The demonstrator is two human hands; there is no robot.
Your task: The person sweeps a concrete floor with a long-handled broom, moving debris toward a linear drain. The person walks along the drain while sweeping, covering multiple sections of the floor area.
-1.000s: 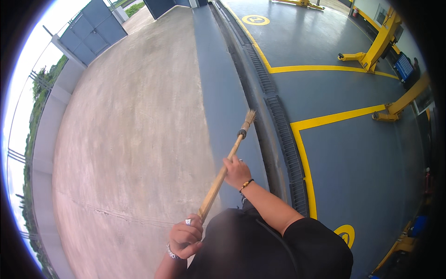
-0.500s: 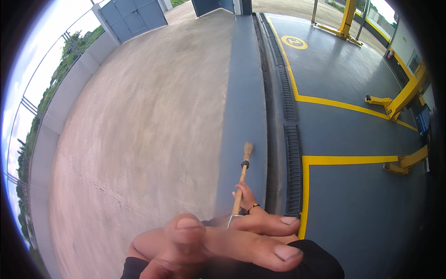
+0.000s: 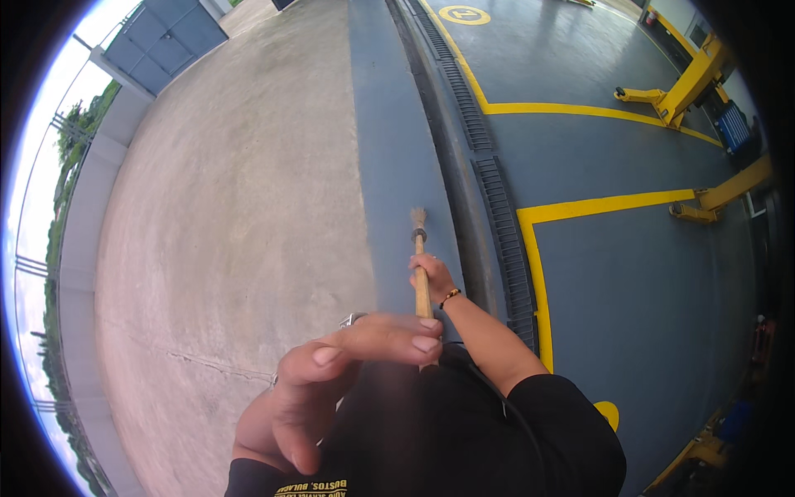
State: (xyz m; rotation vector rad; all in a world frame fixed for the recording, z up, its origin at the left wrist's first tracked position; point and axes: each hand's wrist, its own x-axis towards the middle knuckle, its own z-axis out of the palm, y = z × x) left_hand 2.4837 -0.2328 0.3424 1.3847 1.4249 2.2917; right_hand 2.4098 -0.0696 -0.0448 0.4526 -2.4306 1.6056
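Note:
My right hand (image 3: 431, 277) is closed round the wooden handle of a broom (image 3: 423, 291). The broom points away from me, its short pale bristles (image 3: 418, 219) over the blue-grey painted strip and a dark collar below them. Whether the bristles touch the floor I cannot tell. Large and close in the view, my left hand (image 3: 344, 356) is raised with fingers stretched and slightly curved, the thumb apart. Nothing shows in it. Its fingers overlap the near end of the handle, hiding that part.
A dark drain channel and slotted grate (image 3: 505, 240) run along the right of the strip. Beyond them lie bays marked by yellow lines (image 3: 609, 206) with yellow lift arms (image 3: 704, 203). Pale concrete (image 3: 232, 207) stretches left to a low wall (image 3: 87, 215) and blue-grey gate (image 3: 166, 41).
The view has shifted, and the gate and bays sit higher and further left. My left hand has turned and moved left, its fingers closer together. More of my right forearm shows; its grip stays.

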